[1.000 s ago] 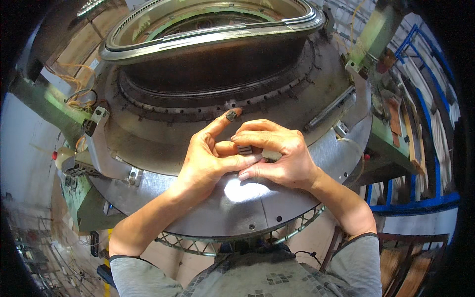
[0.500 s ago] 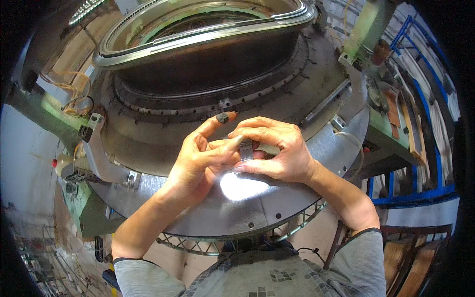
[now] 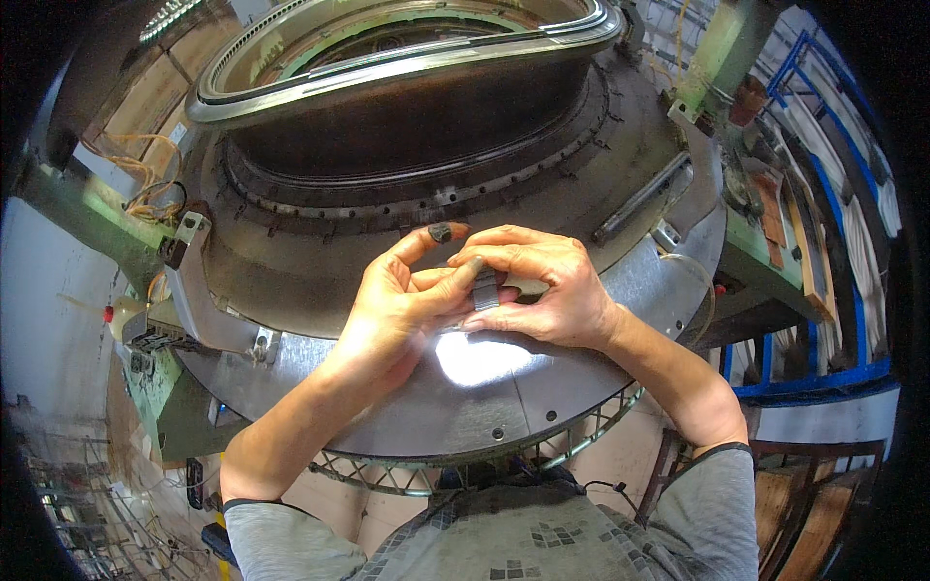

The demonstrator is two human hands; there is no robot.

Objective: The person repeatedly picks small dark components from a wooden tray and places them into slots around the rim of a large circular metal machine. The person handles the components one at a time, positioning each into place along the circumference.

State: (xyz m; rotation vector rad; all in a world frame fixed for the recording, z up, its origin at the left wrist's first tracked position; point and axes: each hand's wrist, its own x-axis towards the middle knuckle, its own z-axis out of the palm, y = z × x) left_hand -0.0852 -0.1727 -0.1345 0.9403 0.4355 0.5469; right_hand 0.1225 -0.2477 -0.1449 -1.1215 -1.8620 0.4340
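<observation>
Fingers [image 3: 513,256] above ledge [image 3: 436,421] half-hide seemingly stacked grey pieces [image 3: 486,290].

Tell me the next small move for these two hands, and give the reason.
Probably ease the thumb of the left hand off the small grey ribbed piece: its tip seems to overlap the piece's upper end, hiding part of it, while the right hand appears to have it between thumb and fingers.

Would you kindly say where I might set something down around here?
The ring plate is bare in front, between the forearms and two dark rim spots, and rightward, between the right hand and a small bracket. It is crowded where that hand and the left hand hold a grey ridged piece.
</observation>
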